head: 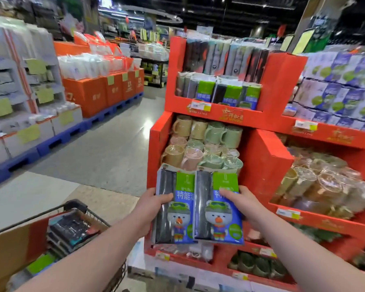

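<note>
Before red display: left hand grips left pack, right hand grips right pack.

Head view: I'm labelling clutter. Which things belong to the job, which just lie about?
Job: left blue bear-print plastic pack, right blue bear-print plastic pack, left hand, right hand.
Lying about: wrapped pastel mugs, red cardboard display stand, black wire cart.
</note>
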`<state>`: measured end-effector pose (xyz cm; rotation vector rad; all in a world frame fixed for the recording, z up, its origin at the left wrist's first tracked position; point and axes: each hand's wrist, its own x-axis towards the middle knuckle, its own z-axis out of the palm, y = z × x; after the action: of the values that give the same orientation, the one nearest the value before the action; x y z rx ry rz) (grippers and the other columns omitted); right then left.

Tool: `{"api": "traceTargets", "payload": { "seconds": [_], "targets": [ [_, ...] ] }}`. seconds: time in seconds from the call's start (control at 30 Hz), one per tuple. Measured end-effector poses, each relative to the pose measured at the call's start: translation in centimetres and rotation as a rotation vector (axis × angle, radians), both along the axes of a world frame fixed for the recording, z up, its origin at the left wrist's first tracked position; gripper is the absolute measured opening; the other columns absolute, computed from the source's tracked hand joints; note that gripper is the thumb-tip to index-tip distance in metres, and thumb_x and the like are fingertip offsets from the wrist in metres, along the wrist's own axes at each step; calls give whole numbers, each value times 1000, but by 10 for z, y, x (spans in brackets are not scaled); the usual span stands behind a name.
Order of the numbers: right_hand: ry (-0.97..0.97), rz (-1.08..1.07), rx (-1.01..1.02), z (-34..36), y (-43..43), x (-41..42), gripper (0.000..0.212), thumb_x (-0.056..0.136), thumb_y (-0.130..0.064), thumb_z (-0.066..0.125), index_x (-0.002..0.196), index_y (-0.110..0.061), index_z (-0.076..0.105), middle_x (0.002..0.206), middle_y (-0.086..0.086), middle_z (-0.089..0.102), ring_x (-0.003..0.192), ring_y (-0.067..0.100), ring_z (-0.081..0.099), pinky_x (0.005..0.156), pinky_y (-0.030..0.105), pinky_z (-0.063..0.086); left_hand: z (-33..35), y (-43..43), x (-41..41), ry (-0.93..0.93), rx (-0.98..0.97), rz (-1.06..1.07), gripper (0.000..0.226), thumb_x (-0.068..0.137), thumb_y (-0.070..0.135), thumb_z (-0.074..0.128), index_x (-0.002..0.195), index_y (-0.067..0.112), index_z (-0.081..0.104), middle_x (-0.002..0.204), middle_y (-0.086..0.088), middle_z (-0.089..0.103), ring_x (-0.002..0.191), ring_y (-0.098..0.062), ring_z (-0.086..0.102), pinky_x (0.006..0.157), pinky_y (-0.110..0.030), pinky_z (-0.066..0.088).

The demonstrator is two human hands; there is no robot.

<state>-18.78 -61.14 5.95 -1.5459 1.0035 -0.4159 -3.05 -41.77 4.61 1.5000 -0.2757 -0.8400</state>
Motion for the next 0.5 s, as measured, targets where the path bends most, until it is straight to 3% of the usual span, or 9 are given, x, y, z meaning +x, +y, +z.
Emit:
{"api": "traceTargets", "payload": {
  "seconds": [0.17, 0.33, 0.5],
  "targets": [
    [-24, -42, -5, 25, -74, -37, 49, 81, -33, 75, 116, -2, 60, 102, 15, 72, 90, 33, 71, 84, 50, 56, 24, -78, -32, -30, -31, -48, 24, 86, 9, 67, 109, 15, 64, 96, -10, 74, 85, -28, 71, 66, -32, 53],
    [-11, -66, -186, 59, -131, -68, 49, 80, -38, 75, 115, -13, 53, 108, 9, 67, 96, 26, 66, 85, 39, 54, 46, -144, -63, -71, -69, -74, 16, 88, 12, 66, 103, 15, 65, 90, -7, 73, 78, -23, 69, 62, -29, 50],
    [-57, -34, -246, 91, -171, -82, 34, 83, -25, 73, 112, -10, 60, 105, 8, 69, 85, 20, 67, 65, 26, 52, 60, -190, -75, -72, -105, -88, 21, 88, 14, 66, 109, 15, 64, 96, -8, 74, 83, -25, 70, 65, -31, 54]
  ]
}}
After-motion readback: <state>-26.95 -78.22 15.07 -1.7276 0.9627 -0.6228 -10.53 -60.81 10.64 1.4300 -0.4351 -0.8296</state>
